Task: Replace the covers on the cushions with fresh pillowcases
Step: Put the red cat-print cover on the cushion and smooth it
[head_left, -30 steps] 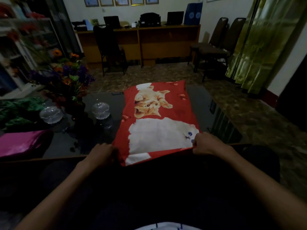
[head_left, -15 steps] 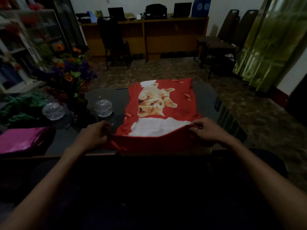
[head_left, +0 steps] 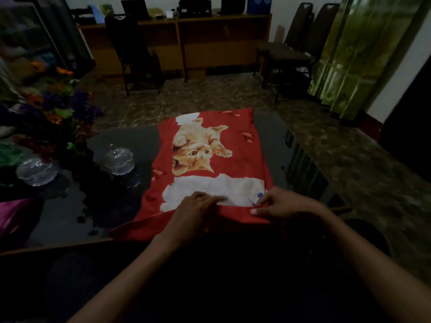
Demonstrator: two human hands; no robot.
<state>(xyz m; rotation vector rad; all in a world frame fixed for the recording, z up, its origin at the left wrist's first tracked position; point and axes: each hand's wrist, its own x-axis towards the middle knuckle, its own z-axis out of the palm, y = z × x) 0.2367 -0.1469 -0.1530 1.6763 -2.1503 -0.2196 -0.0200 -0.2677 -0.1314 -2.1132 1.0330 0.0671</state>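
- Red pillowcase — printed with an orange kitten and a white cat — lies flat on the dark glass table, its near hem hanging toward the table's front edge.
- Left hand lies on the pillowcase at the middle of the near hem; its fingers look loosely bent over the white print. Whether they pinch cloth or only press it cannot be told.
- Right hand holds the near hem at the pillowcase's right corner, thumb on the red edge and the other fingers curled over the top layer — a narrow pinch.
- Step in hand, as judged: finding and parting the open end of the pillowcase. To do it well, separate only the top layer from the lower one, keep one hand pinning the cloth flat, and widen the mouth evenly along the hem.
- No cushion can be made out near the pillowcase; the foreground is too dark.
- Two clear glass dishes and a bunch of flowers stand to the left of the pillowcase, apart from it.
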